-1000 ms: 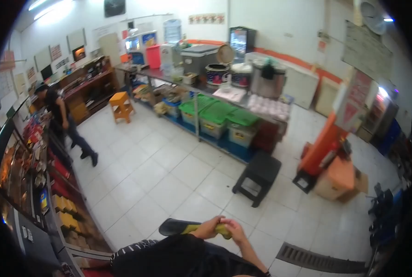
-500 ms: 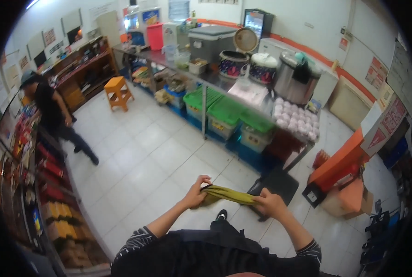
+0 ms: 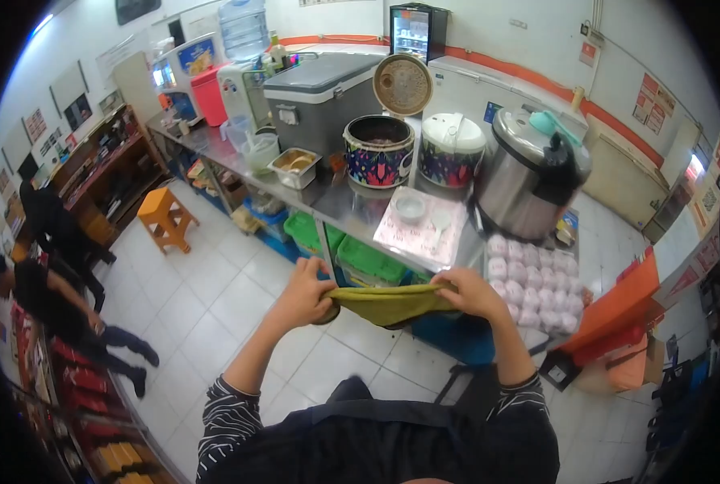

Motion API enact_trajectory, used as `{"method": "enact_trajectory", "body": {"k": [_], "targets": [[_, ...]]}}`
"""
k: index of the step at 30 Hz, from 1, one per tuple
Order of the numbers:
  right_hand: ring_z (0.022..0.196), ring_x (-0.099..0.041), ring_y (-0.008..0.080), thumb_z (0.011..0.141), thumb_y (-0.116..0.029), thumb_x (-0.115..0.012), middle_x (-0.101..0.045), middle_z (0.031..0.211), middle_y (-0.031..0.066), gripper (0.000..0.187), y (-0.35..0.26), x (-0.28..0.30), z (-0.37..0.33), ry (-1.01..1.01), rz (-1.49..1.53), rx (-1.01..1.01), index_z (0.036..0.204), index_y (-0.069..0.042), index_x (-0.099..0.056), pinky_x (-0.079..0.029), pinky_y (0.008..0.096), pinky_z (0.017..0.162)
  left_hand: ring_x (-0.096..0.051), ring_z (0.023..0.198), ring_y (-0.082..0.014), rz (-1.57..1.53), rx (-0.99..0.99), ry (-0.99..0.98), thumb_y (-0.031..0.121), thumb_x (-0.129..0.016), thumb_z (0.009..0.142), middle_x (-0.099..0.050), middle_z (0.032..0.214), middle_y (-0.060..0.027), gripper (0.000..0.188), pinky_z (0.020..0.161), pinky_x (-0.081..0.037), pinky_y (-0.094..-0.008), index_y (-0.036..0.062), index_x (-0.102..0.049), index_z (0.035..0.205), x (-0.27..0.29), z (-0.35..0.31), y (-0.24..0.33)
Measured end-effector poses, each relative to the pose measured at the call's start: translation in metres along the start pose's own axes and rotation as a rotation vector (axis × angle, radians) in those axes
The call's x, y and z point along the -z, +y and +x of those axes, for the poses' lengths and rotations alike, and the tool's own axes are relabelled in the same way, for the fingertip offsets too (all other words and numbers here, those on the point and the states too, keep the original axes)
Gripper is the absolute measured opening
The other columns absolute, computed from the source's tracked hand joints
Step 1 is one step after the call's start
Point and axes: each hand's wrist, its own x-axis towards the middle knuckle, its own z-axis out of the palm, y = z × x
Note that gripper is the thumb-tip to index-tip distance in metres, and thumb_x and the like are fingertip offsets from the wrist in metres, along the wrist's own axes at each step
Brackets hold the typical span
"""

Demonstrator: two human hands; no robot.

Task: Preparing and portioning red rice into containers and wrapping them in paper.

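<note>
Stretched between my hands is an olive-green cloth [image 3: 388, 304], its upper edge nearly straight and its lower edge sagging, with a darker strip underneath. My left hand [image 3: 303, 294] pinches its left end, and my right hand [image 3: 471, 293] pinches the right end. Both hands are raised in front of my body, just before the near edge of a steel counter [image 3: 345, 219]. Beyond my right hand, rows of white wrapped round packets [image 3: 535, 282] sit on the counter's end. What the cloth is exactly cannot be told.
The counter carries a steel cooker [image 3: 521, 181], a patterned pot [image 3: 378, 153] with its lid raised, a white-lidded pot [image 3: 452, 145] and a grey cooler [image 3: 315, 93]. An orange stool [image 3: 166, 219] stands on the tiles. Two people are at the left, one nearer [image 3: 49, 302]. A dark stool [image 3: 466, 395] is close ahead.
I am nearer the counter, and my hands have risen with the cloth, which now hangs more spread out. A second person has come into view at the left.
</note>
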Motion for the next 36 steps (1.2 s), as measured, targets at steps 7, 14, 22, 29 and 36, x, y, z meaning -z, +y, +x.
{"method": "enact_trajectory", "body": {"k": [7, 14, 22, 29, 36], "targets": [[0.074, -0.06, 0.0337, 0.074, -0.009, -0.06, -0.058, 0.082, 0.0123, 0.013, 0.064, 0.007, 0.216, 0.447, -0.445, -0.227, 0.084, -0.009, -0.069, -0.05, 0.0419, 0.07, -0.06, 0.074, -0.0274, 0.146, 0.223, -0.018, 0.005, -0.06, 0.07, -0.054, 0.092, -0.0067, 0.017, 0.061, -0.05, -0.0388, 0.0116, -0.069, 0.082, -0.056, 0.155, -0.198], [0.077, -0.061, 0.0355, 0.074, -0.013, -0.064, -0.061, 0.088, 0.0153, 0.02, 0.151, 0.028, 0.413, 0.746, -0.343, -0.078, 0.093, -0.007, -0.068, -0.05, 0.0439, 0.073, -0.062, 0.076, -0.0314, -0.012, 0.082, 0.067, 0.002, -0.058, 0.072, -0.058, 0.091, -0.0092, 0.033, 0.066, -0.051, -0.0434, 0.0116, -0.063, 0.104, -0.102, 0.319, -0.341], [0.084, -0.058, 0.0267, 0.073, -0.022, -0.07, -0.063, 0.092, 0.0099, 0.025, 0.199, 0.037, 0.478, 0.255, -0.597, 0.077, 0.093, -0.007, -0.068, -0.045, 0.0326, 0.08, -0.055, 0.096, -0.0278, -0.171, -0.227, -0.189, 0.004, -0.067, 0.065, -0.062, 0.091, -0.0103, 0.035, 0.081, -0.044, -0.0395, 0.0061, -0.065, 0.1, -0.117, 0.379, -0.409], [0.084, -0.06, 0.0341, 0.076, -0.018, -0.066, -0.065, 0.082, 0.0162, 0.025, 0.21, 0.063, 0.517, -0.418, -0.588, 0.076, 0.091, 0.001, -0.062, -0.049, 0.0425, 0.076, -0.048, 0.103, -0.0267, -0.141, -0.361, -0.263, 0.01, -0.068, 0.061, -0.06, 0.098, -0.0059, 0.042, 0.088, -0.038, -0.0418, 0.0069, -0.065, 0.103, -0.115, 0.389, -0.413], [0.074, -0.063, 0.0387, 0.066, -0.02, -0.069, -0.064, 0.074, 0.0216, 0.037, 0.184, 0.065, 0.529, -0.477, -0.666, 0.168, 0.093, 0.004, -0.059, -0.05, 0.0467, 0.068, -0.027, 0.124, -0.0374, -0.412, 0.336, 0.522, 0.019, -0.075, 0.068, -0.03, 0.131, -0.022, 0.082, 0.102, -0.025, -0.0477, 0.0014, -0.03, 0.134, -0.182, 0.294, -0.378]]}}
